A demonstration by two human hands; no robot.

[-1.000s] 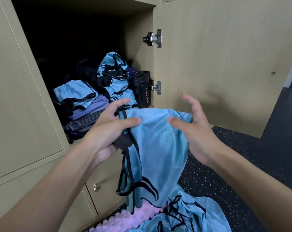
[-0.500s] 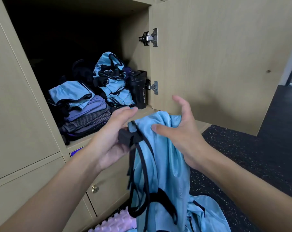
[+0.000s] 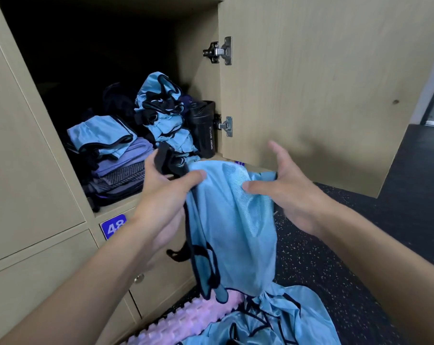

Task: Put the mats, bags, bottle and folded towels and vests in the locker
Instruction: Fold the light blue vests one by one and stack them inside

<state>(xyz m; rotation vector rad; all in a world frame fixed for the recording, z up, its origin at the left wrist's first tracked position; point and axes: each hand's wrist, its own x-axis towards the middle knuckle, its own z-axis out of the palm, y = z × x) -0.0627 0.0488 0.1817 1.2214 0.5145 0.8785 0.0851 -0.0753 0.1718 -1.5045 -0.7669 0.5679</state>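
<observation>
A light blue vest (image 3: 233, 227) with black trim hangs in front of the open locker (image 3: 106, 58). My left hand (image 3: 166, 190) pinches its top left corner and black strap between thumb and fingers. My right hand (image 3: 288, 188) holds the top right edge, thumb pressed on the front of the cloth and fingers spread behind it. Inside the locker lie a folded blue vest (image 3: 98, 135) on a stack of purple and grey towels (image 3: 121, 175), a pile of blue vests (image 3: 161, 115) and a black sport bottle (image 3: 204, 128) at the right wall.
The locker door (image 3: 323, 83) stands open to the right, close behind my right hand. Below are shut lockers, one numbered 48 (image 3: 112, 226). More blue vests (image 3: 265, 319) lie on a pink ridged mat (image 3: 186, 319) on the dark speckled floor (image 3: 360, 220).
Both hands have drawn apart, spreading the vest's top edge that was bunched between them half a second ago. The view has shifted slightly.
</observation>
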